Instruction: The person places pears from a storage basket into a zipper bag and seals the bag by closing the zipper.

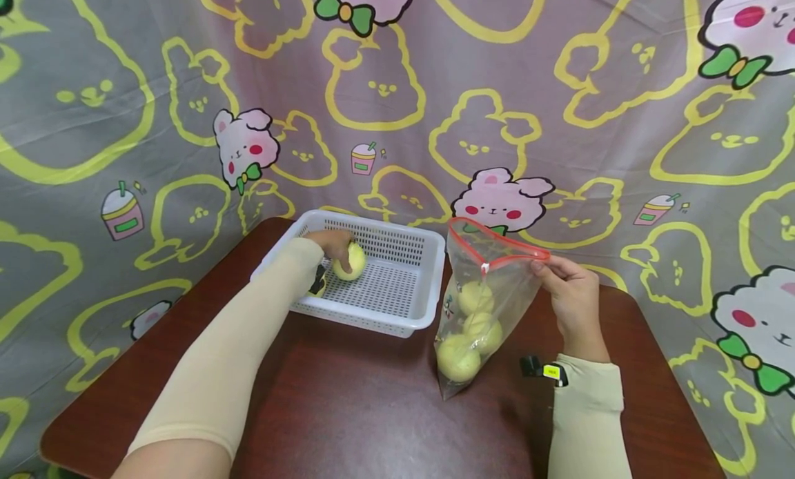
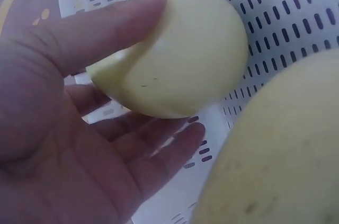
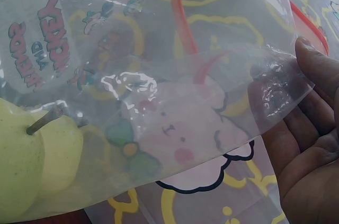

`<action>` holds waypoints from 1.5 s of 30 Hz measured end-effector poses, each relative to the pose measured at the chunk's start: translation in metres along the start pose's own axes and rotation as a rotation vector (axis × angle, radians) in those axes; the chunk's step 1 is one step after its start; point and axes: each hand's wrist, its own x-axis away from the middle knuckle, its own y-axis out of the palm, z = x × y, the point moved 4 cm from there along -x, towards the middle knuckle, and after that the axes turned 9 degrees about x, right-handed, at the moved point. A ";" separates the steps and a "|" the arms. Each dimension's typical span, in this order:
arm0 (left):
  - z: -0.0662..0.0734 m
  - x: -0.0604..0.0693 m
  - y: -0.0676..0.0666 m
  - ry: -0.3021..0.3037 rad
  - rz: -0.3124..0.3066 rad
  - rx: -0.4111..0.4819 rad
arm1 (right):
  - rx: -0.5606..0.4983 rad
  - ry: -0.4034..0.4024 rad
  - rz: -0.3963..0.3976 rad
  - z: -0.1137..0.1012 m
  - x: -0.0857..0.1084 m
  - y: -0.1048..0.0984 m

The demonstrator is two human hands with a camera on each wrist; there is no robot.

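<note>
Behind the dark-red tabletop [image 1: 385, 413], a grey curtain [image 1: 447, 79] is hanging, showing me printed bunnies [image 1: 254, 137] and drink cups [image 1: 122, 213]; the tabletop is gleaming.

Gaping bag mouth [image 1: 522, 258], basket wall [image 1: 430, 286] alongside

In the right wrist view, the clear plastic zip bag [image 3: 175, 123] bears red lettering [image 3: 53, 38], turned sideways, reading "MICKEY AND FRIENDS". In the head view, the yellow label [image 1: 551, 371] on the black wrist device [image 1: 531, 366] carries marks too small to read.
</note>
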 end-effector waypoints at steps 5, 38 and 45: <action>0.003 0.001 0.001 0.080 -0.003 -0.019 | -0.015 -0.005 0.003 0.000 -0.001 0.000; -0.004 -0.003 -0.001 0.189 0.082 0.040 | -0.029 -0.019 0.003 0.001 0.000 0.002; 0.003 0.003 -0.007 0.279 0.141 0.082 | -0.020 -0.014 0.005 0.000 0.000 0.001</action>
